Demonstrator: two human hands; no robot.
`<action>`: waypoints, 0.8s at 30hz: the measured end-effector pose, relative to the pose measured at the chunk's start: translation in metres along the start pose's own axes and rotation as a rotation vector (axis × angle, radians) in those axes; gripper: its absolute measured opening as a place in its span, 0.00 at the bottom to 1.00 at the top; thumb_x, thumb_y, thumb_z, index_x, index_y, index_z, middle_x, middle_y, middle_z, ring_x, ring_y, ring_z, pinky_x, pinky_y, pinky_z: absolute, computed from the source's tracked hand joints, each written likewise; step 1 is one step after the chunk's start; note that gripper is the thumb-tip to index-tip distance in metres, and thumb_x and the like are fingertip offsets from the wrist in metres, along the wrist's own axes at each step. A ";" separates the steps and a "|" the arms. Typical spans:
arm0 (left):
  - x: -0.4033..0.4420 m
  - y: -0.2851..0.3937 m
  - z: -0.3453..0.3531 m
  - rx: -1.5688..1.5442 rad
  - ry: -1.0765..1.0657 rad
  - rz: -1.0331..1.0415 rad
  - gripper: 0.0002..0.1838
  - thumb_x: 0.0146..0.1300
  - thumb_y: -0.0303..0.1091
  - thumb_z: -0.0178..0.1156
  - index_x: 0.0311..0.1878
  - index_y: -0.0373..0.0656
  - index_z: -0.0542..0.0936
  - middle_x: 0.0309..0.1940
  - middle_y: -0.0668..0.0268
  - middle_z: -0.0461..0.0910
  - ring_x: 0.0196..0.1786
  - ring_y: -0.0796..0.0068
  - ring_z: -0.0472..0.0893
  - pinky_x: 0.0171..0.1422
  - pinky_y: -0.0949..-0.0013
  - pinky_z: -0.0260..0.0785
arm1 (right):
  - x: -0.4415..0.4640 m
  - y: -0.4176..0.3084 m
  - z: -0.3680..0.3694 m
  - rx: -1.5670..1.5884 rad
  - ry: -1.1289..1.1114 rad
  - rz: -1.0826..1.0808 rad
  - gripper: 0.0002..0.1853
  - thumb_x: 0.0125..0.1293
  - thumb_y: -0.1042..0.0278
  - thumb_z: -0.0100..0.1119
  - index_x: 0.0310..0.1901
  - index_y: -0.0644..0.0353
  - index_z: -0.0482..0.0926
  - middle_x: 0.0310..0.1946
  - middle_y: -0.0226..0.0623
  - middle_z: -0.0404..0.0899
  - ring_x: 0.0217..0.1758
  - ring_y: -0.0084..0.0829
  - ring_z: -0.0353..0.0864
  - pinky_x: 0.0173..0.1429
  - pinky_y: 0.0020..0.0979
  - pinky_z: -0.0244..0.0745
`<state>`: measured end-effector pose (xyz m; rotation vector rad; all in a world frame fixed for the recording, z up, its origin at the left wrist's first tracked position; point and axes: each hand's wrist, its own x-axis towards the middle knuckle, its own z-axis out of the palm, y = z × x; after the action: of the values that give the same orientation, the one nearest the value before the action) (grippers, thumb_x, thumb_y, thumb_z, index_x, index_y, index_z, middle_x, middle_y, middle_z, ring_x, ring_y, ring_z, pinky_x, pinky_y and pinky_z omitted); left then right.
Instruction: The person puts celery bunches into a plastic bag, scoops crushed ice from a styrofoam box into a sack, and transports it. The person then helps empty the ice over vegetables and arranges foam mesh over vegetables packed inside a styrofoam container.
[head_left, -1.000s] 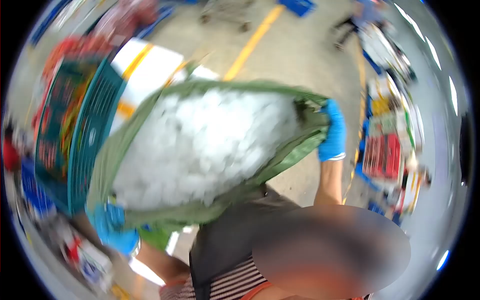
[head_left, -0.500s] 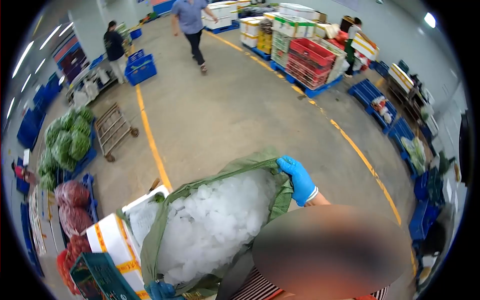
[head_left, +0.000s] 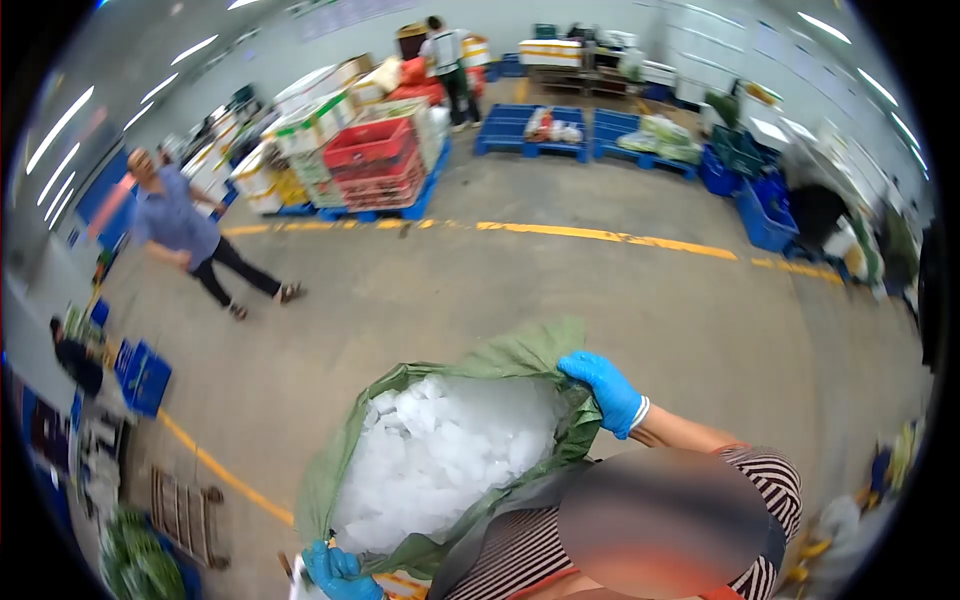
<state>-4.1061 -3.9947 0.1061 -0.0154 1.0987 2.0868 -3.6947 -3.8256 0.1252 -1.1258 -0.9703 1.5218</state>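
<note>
A green woven sack (head_left: 325, 475) full of white ice chunks (head_left: 440, 460) hangs open in front of my body. My right hand (head_left: 605, 392), in a blue glove, is closed on the sack's rim at its upper right. At the lower left of the opening, my left hand (head_left: 338, 572), gloved in blue too, grips the opposite edge. The sack's mouth is stretched between both hands, and its underside is hidden.
A person in a blue shirt (head_left: 180, 220) walks at the left. Stacked red crates (head_left: 375, 160) stand on a pallet behind, near another person (head_left: 447, 65). Blue pallets (head_left: 530, 130) lie farther back. A metal cart (head_left: 185, 515) is at lower left.
The view has swung toward the right side of the room, and the white boxes and green crate beside the sack have mostly left it. Both hands still hold the sack.
</note>
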 end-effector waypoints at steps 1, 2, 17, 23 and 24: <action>0.007 -0.002 0.011 0.055 -0.044 -0.024 0.14 0.68 0.24 0.44 0.24 0.48 0.62 0.14 0.75 0.50 0.15 0.84 0.50 0.19 0.76 0.41 | -0.012 0.001 -0.005 0.046 0.061 0.011 0.10 0.67 0.64 0.52 0.35 0.61 0.78 0.31 0.26 0.72 0.37 0.19 0.69 0.46 0.25 0.66; 0.011 -0.004 0.023 0.115 -0.091 -0.051 0.15 0.68 0.24 0.44 0.24 0.49 0.62 0.14 0.75 0.50 0.15 0.84 0.50 0.19 0.76 0.41 | -0.025 0.005 -0.007 0.084 0.123 0.009 0.10 0.66 0.65 0.52 0.34 0.61 0.78 0.31 0.26 0.73 0.37 0.19 0.69 0.46 0.25 0.67; 0.115 -0.067 0.061 0.612 -0.830 -0.491 0.13 0.66 0.29 0.47 0.51 0.37 0.73 0.37 0.67 0.73 0.31 0.83 0.68 0.32 0.81 0.60 | -0.247 0.094 0.029 -0.624 0.864 -0.374 0.14 0.59 0.80 0.52 0.47 0.58 0.77 0.41 0.39 0.76 0.44 0.34 0.76 0.51 0.28 0.72; 0.050 -0.106 0.121 0.589 -1.142 -0.696 0.09 0.67 0.30 0.47 0.46 0.39 0.74 0.35 0.69 0.75 0.28 0.86 0.68 0.29 0.82 0.56 | -0.323 0.092 0.040 -0.705 1.199 -0.431 0.08 0.64 0.73 0.51 0.41 0.62 0.79 0.36 0.36 0.78 0.42 0.28 0.77 0.51 0.27 0.71; 0.031 -0.114 0.126 0.651 -1.037 -0.628 0.07 0.67 0.30 0.48 0.41 0.40 0.74 0.27 0.71 0.72 0.24 0.86 0.64 0.26 0.81 0.52 | -0.331 0.100 0.030 -0.426 1.233 -0.410 0.08 0.64 0.71 0.50 0.40 0.62 0.79 0.35 0.35 0.78 0.42 0.27 0.76 0.50 0.27 0.71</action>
<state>-4.0163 -3.8474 0.0955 0.8263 0.8645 0.8663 -3.7141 -4.1717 0.1012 -1.6818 -0.5564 0.1167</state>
